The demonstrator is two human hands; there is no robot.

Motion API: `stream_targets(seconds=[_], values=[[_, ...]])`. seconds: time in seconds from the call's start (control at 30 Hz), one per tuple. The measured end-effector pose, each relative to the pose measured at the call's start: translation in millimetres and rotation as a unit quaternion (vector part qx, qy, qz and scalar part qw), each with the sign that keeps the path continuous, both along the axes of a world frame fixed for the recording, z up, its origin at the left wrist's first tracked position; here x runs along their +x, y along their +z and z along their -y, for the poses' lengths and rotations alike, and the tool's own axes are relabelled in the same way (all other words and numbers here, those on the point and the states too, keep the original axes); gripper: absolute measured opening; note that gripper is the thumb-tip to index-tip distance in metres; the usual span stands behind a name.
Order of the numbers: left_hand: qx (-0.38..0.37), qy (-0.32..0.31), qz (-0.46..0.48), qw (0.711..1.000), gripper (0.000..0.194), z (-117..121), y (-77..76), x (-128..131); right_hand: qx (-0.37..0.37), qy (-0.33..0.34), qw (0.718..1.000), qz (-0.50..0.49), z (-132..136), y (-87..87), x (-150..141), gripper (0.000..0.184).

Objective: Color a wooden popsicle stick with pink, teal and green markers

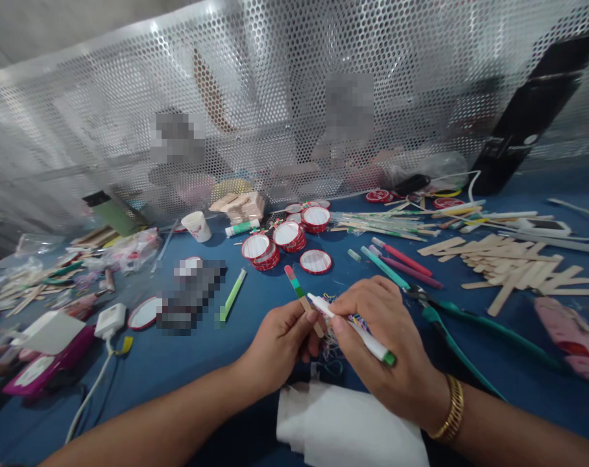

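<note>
My left hand (275, 344) pinches a wooden craft stick (296, 283) between thumb and fingers. Bands of pink, teal and green colour the stick's upper end; its lower part is bare wood. A white marker with a green end (372, 342) is gripped in my right hand (392, 344), its tip close to the stick's green part; whether they touch I cannot tell. Under both hands lies a tangle of coloured threads (331, 347), partly hidden. White cloth or paper (343, 421) lies nearer to me.
Teal-handled pliers (450, 337), a pile of plain craft sticks (513, 266) and coloured markers (406, 258) lie to the right. Red-rimmed round tins (287, 237) stand ahead, near a paper cup (196, 227). A perforated metal screen (275, 97) rises behind; a white charger (110, 321) lies left.
</note>
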State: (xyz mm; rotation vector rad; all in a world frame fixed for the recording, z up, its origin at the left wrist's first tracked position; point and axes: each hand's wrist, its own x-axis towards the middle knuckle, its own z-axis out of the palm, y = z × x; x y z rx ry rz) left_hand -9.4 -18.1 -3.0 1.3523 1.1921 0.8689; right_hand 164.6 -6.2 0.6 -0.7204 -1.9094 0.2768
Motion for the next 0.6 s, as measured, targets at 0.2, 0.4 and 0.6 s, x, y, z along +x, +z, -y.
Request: stream_targets(seconds=[0.2, 0.4, 0.6], values=[[-0.004, -0.001, 0.018, 1.000, 0.046, 0.5, -1.1, 0.2, 0.004, 0.023, 1.000, -0.007, 1.1, 0.2, -0.8, 0.010], [0.001, 0.002, 0.007, 1.000, 0.046, 0.8, -0.8, 0.3, -0.004, 0.007, 1.000, 0.003, 0.8, -0.1, 0.3, 0.009], [-0.002, -0.003, 0.012, 1.000, 0.045, 0.6, -1.4, -0.1, -0.002, 0.015, 1.000, -0.008, 1.3, 0.4, 0.2, 0.009]])
